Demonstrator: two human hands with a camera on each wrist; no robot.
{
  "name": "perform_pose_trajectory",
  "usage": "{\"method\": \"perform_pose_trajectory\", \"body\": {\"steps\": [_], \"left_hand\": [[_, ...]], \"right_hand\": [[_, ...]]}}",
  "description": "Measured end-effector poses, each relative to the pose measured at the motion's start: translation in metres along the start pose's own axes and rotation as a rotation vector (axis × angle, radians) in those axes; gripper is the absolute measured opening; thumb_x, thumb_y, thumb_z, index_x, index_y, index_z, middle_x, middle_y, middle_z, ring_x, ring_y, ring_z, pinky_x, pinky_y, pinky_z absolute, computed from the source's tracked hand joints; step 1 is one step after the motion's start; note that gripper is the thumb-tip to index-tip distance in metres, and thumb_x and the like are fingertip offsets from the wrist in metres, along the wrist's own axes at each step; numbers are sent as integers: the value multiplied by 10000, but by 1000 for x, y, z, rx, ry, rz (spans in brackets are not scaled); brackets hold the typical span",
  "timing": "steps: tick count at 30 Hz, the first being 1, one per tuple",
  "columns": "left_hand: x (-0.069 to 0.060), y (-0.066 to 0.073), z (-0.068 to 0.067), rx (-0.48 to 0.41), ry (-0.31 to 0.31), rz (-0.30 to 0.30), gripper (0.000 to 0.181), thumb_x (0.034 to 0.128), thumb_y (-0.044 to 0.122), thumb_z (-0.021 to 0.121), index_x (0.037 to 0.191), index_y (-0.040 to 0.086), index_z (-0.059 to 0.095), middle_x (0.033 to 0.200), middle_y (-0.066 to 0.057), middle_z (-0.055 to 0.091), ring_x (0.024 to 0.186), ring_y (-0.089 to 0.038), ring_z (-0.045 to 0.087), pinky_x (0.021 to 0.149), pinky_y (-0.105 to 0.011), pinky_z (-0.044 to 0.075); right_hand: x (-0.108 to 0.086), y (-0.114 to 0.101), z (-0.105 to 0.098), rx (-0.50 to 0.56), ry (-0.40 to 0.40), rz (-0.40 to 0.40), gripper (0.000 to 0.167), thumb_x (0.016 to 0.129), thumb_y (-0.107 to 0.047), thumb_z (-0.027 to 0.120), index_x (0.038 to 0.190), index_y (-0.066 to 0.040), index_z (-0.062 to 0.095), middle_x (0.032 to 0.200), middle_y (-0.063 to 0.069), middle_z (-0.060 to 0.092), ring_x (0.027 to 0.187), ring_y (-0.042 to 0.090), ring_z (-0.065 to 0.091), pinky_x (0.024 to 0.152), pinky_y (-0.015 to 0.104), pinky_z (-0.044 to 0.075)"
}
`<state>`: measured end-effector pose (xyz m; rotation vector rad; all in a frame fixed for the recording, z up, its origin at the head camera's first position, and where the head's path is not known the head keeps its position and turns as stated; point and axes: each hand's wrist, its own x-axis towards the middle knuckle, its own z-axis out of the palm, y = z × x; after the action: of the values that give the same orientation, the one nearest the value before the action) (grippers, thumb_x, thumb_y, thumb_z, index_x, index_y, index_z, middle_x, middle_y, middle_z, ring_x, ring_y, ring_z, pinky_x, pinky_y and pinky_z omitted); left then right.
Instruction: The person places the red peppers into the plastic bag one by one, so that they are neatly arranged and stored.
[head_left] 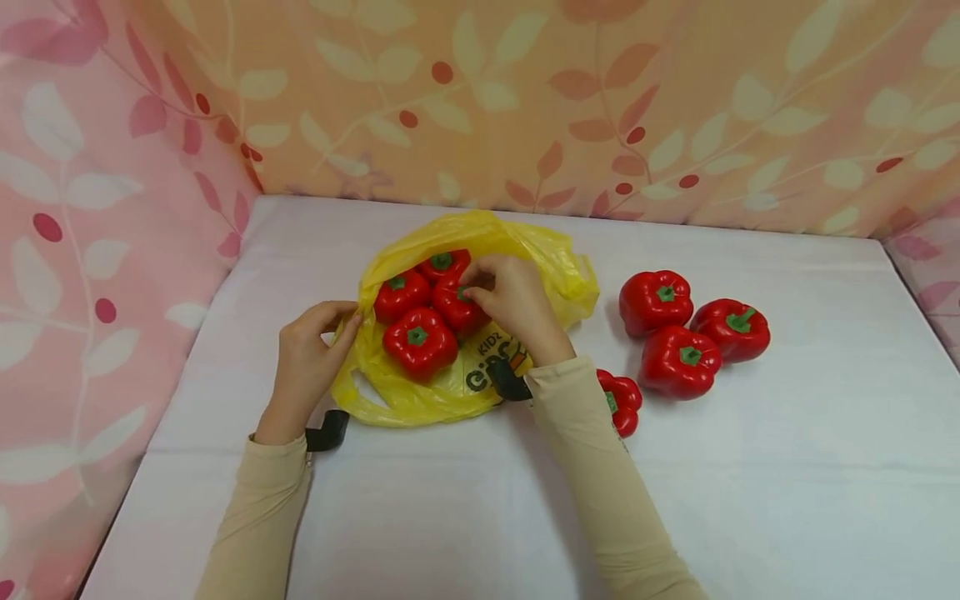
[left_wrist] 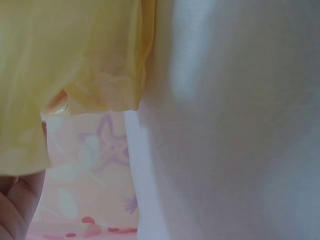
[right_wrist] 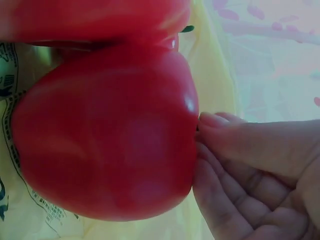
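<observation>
A yellow plastic bag (head_left: 551,250) lies on its side with its mouth toward the person, and several red bell peppers with green stems sit inside. My left hand (head_left: 303,358) pinches the left edge of the bag's mouth; in the left wrist view the yellow plastic (left_wrist: 75,60) partly covers its fingers (left_wrist: 25,200). Reaching into the opening, my right hand (head_left: 517,304) pinches the stem of one bell pepper (head_left: 453,310). The right wrist view shows this pepper (right_wrist: 110,135) close up, with thumb and fingers at its stem end, the stem mostly hidden.
Right of the bag, three red bell peppers (head_left: 678,362) stand grouped on the white cloth-covered table (head_left: 825,483). Another pepper (head_left: 624,400) is partly hidden behind the right sleeve. Patterned curtains (head_left: 487,108) hang at the back and sides.
</observation>
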<state>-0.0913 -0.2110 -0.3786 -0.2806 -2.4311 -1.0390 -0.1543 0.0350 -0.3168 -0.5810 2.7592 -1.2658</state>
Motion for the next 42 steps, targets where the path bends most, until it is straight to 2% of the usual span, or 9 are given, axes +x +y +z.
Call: {"method": "perform_pose_trajectory", "body": {"steps": [11, 18, 23, 27, 28, 31, 35, 39, 42], "left_hand": [[-8, 0, 3, -10, -26, -7, 147, 826, -19, 695, 962, -71, 677, 930, -190, 680, 795, -291, 632, 732, -416, 541], [-8, 1, 5, -15, -33, -4, 153, 823, -26, 695, 967, -73, 676, 936, -187, 679, 791, -281, 630, 734, -405, 537], [-6, 1, 5, -17, -35, -5, 148, 827, -32, 688, 967, -77, 675, 936, -189, 679, 795, -285, 632, 739, -407, 537], [-3, 1, 3, -18, -32, -3, 147, 838, -31, 675, 976, -81, 674, 943, -193, 678, 810, -297, 636, 750, -418, 533], [-1, 1, 2, -14, -26, -3, 149, 839, -28, 675, 978, -80, 674, 945, -192, 678, 812, -297, 637, 755, -403, 533], [1, 0, -1, -8, -5, -9, 150, 841, -30, 672, 982, -79, 677, 949, -192, 678, 812, -302, 638, 798, -223, 516], [1, -1, -3, -8, -6, -22, 154, 839, -36, 670, 985, -83, 677, 954, -194, 678, 808, -305, 638, 776, -10, 370], [0, -2, -2, -9, -9, -21, 156, 838, -33, 673, 984, -89, 675, 958, -201, 676, 810, -307, 635, 774, -3, 360], [0, -1, -1, -15, -7, -21, 151, 841, -32, 670, 981, -85, 677, 953, -200, 676, 809, -306, 635, 776, -6, 361]], "right_hand": [[-27, 0, -13, 156, 89, 110, 202, 825, -55, 722, 1013, 7, 682, 977, 121, 681, 871, 231, 659, 786, 321, 544], [-63, 0, -39, 221, 96, 130, 234, 832, -87, 724, 1048, -15, 672, 1014, 113, 679, 883, 204, 658, 808, 311, 541], [-95, 13, -62, 276, 85, 191, 292, 839, -114, 721, 1102, -12, 648, 1052, 119, 661, 900, 177, 653, 770, 244, 542], [-116, 23, -80, 287, 121, 226, 315, 850, -142, 713, 1125, -9, 635, 1056, 128, 651, 897, 146, 657, 759, 219, 536], [-120, 25, -83, 283, 137, 228, 320, 850, -147, 714, 1129, -12, 635, 1052, 122, 653, 894, 139, 655, 757, 215, 536], [-127, 31, -91, 265, 171, 223, 342, 849, -144, 714, 1150, -8, 625, 1053, 92, 660, 902, 129, 649, 759, 204, 532], [-138, 40, -97, 215, 163, 251, 365, 855, -164, 709, 1177, -22, 611, 1058, 29, 662, 916, 95, 639, 754, 178, 524], [-153, 48, -99, 171, 124, 283, 361, 860, -172, 705, 1189, -59, 607, 1069, 9, 650, 913, 74, 641, 738, 180, 528], [-164, 53, -98, 147, 125, 256, 388, 846, -130, 716, 1211, -71, 597, 1105, -3, 637, 936, 79, 638, 734, 180, 530]]}}
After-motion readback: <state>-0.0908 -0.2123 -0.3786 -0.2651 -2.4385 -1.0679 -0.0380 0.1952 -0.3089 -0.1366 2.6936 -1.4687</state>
